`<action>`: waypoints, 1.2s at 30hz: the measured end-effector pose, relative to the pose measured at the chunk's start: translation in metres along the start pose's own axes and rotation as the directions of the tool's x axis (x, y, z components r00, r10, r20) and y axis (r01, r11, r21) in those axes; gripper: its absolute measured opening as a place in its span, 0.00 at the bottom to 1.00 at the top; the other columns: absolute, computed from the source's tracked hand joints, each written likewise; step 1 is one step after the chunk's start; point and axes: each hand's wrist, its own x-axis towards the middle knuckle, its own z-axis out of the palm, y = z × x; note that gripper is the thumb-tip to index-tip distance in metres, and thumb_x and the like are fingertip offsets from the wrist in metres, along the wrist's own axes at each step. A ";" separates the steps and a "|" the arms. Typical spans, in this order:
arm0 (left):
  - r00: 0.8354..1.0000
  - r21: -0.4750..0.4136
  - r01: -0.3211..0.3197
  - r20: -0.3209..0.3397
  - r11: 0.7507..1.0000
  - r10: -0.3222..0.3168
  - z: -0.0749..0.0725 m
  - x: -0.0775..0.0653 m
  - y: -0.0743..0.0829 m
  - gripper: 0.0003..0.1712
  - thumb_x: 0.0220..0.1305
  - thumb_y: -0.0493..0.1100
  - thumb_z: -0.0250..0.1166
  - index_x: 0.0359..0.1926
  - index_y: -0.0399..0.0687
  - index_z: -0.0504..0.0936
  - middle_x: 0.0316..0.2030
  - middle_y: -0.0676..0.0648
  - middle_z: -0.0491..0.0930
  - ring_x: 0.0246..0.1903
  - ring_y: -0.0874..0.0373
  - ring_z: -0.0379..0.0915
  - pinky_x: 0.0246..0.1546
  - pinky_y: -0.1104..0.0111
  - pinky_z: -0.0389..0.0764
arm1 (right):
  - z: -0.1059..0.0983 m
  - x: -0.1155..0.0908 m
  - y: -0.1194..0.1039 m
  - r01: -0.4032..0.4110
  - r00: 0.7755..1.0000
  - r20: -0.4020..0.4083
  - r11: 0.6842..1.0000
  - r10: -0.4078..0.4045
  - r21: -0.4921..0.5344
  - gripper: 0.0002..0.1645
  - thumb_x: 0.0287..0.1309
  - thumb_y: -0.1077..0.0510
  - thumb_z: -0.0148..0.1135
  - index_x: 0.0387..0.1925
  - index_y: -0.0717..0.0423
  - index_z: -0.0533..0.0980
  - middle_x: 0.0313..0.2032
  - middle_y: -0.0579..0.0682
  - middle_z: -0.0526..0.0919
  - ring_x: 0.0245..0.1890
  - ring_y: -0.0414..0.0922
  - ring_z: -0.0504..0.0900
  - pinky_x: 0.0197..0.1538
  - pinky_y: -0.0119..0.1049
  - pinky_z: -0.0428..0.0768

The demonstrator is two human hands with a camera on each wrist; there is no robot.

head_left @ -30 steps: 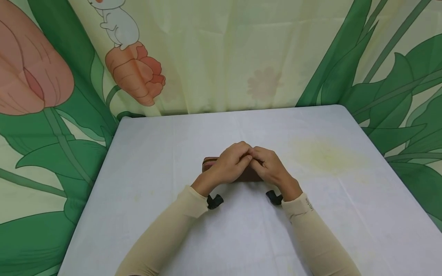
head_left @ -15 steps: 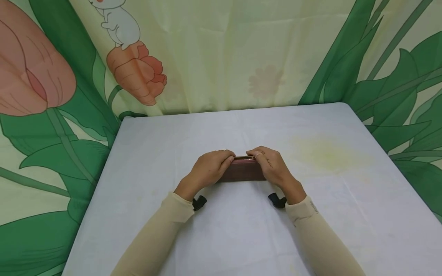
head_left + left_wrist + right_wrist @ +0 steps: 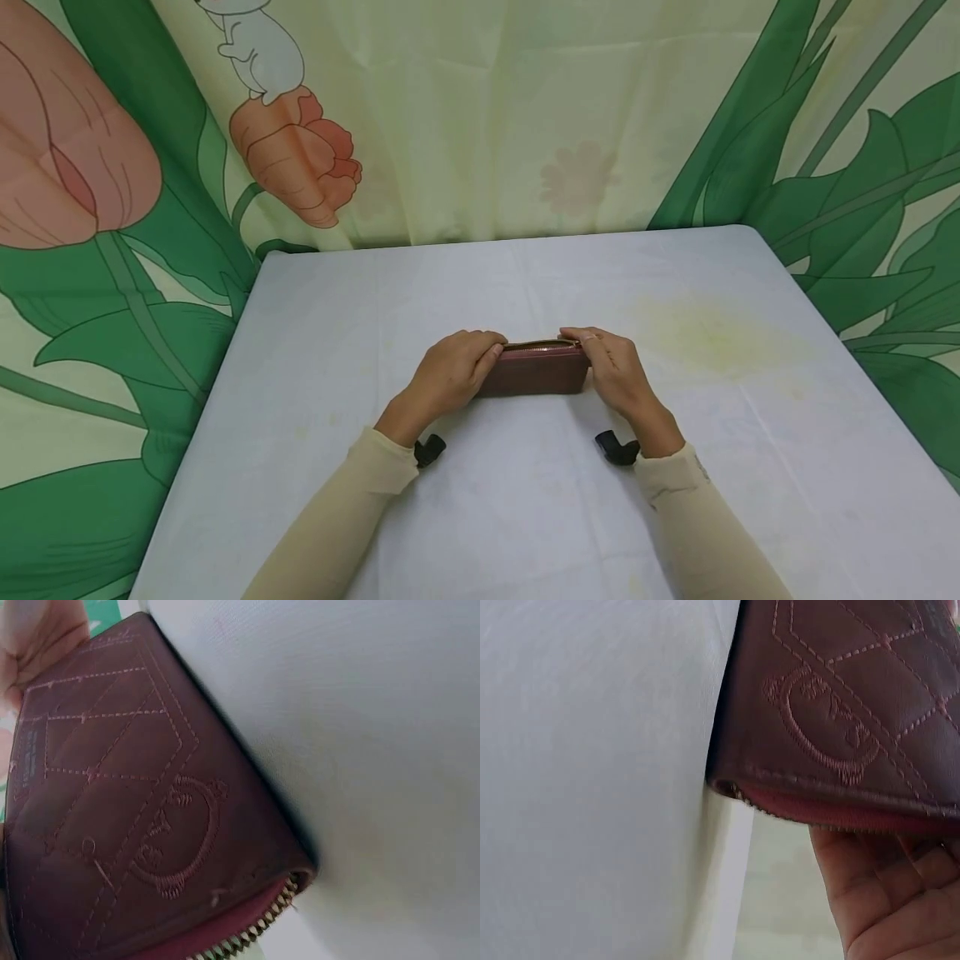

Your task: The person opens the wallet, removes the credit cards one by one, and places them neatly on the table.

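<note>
A dark maroon zip-around wallet [image 3: 536, 373] stands upright on its long edge on the white-covered table, its zipper [image 3: 534, 345] along the top. My left hand [image 3: 453, 367] grips the top left end, thumb on the near face and fingers behind. At the top right corner my right hand [image 3: 615, 362] pinches at the zipper pull, which the fingertips mostly hide. Brass zipper teeth [image 3: 251, 934] and pinkish-red lining show along the wallet's edge in the left wrist view. Stitched diamonds and an embroidered round emblem [image 3: 829, 724] mark the leather in the right wrist view.
The white tablecloth [image 3: 300, 350] spreads around the wallet, with a faint yellow stain [image 3: 708, 337] to the right. Behind the table hangs a printed curtain [image 3: 450, 125] with leaves, a tulip and a rabbit. Black camera mounts [image 3: 618, 448] sit at both wrists.
My hands have parted from the middle of the wallet's top. The left hand moved to the left end, the right slid rightward along the zipper, uncovering more of the teeth.
</note>
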 end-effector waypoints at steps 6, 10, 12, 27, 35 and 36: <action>1.000 -0.081 0.020 -0.004 0.997 -0.021 -0.003 -0.007 -0.006 0.20 0.83 0.50 0.53 0.61 0.46 0.82 0.54 0.49 0.86 0.54 0.52 0.81 0.60 0.56 0.79 | -0.005 -0.003 0.001 -0.067 0.997 0.033 0.997 0.066 0.035 0.31 0.84 0.51 0.35 0.62 0.64 0.81 0.59 0.58 0.85 0.61 0.54 0.83 0.59 0.31 0.78; 0.998 -0.156 0.061 0.011 0.986 -0.060 -0.006 -0.013 -0.011 0.20 0.83 0.52 0.53 0.63 0.47 0.81 0.56 0.49 0.84 0.58 0.53 0.79 0.62 0.55 0.78 | -0.006 -0.004 0.001 -0.083 0.996 0.042 0.996 0.083 0.014 0.31 0.85 0.51 0.35 0.63 0.62 0.81 0.60 0.57 0.84 0.63 0.54 0.81 0.64 0.44 0.77; 0.997 -0.195 0.075 0.008 0.978 -0.075 -0.007 -0.016 -0.013 0.20 0.83 0.51 0.53 0.64 0.48 0.81 0.58 0.49 0.83 0.60 0.52 0.79 0.62 0.54 0.78 | -0.007 -0.004 0.002 -0.097 0.994 0.041 0.995 0.097 0.013 0.31 0.84 0.51 0.35 0.63 0.61 0.81 0.59 0.56 0.85 0.61 0.53 0.82 0.63 0.42 0.78; 0.996 -0.277 0.077 -0.018 0.958 -0.085 -0.007 -0.023 -0.017 0.20 0.83 0.48 0.52 0.65 0.47 0.81 0.59 0.48 0.83 0.61 0.52 0.79 0.62 0.54 0.79 | -0.014 -0.014 0.009 -0.295 0.949 0.150 0.949 0.277 0.111 0.34 0.84 0.49 0.35 0.59 0.72 0.79 0.50 0.69 0.85 0.46 0.59 0.89 0.42 0.42 0.89; 0.996 -0.264 0.076 -0.029 0.962 -0.086 -0.007 -0.023 -0.016 0.19 0.83 0.48 0.52 0.64 0.48 0.82 0.58 0.48 0.84 0.60 0.52 0.79 0.61 0.54 0.79 | -0.018 -0.016 0.005 -0.405 0.899 0.183 0.914 0.399 -0.003 0.35 0.83 0.46 0.38 0.46 0.73 0.81 0.29 0.60 0.87 0.24 0.51 0.86 0.29 0.42 0.86; 0.996 -0.258 0.072 -0.031 0.963 -0.083 -0.007 -0.023 -0.016 0.19 0.83 0.48 0.52 0.64 0.48 0.82 0.57 0.48 0.84 0.59 0.53 0.80 0.61 0.54 0.79 | -0.018 -0.016 0.005 -0.410 0.896 0.184 0.912 0.404 -0.009 0.35 0.83 0.46 0.38 0.45 0.73 0.81 0.28 0.59 0.87 0.23 0.50 0.86 0.28 0.42 0.86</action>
